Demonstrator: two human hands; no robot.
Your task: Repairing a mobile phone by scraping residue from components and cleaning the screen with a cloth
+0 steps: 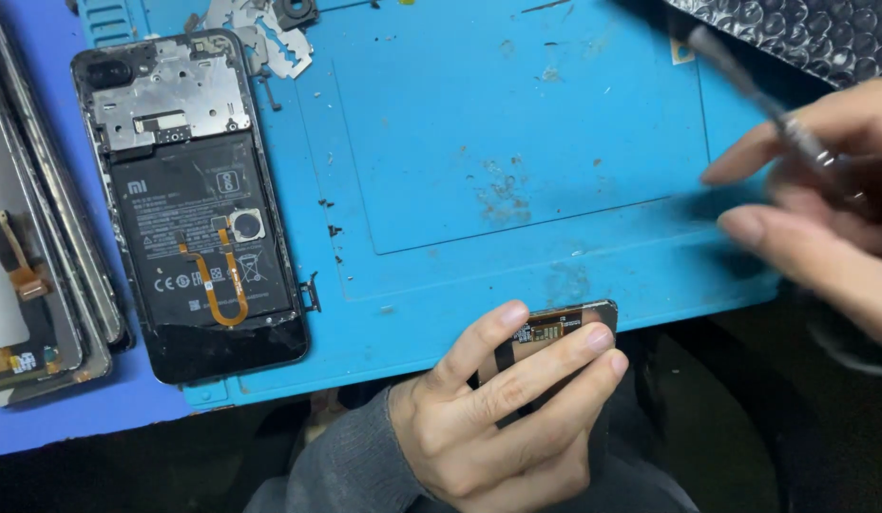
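My left hand [503, 408] grips a thin dark phone part [566, 321] with an orange-brown flex strip, held at the near edge of the blue work mat [517, 142]. My right hand [821, 209], blurred by motion at the right, holds a slim dark tool [745, 81] that points up and to the left. An opened phone [189, 204] lies on the mat's left side, back cover off, showing its black battery, a metal shield plate and an orange flex cable.
A stack of screen frames [42, 247] lies at the far left. Loose metal shields [260, 38] and a small black camera part [294, 11] sit at the mat's top. Bubble wrap [802, 28] fills the top right corner. Tiny debris dots the mat.
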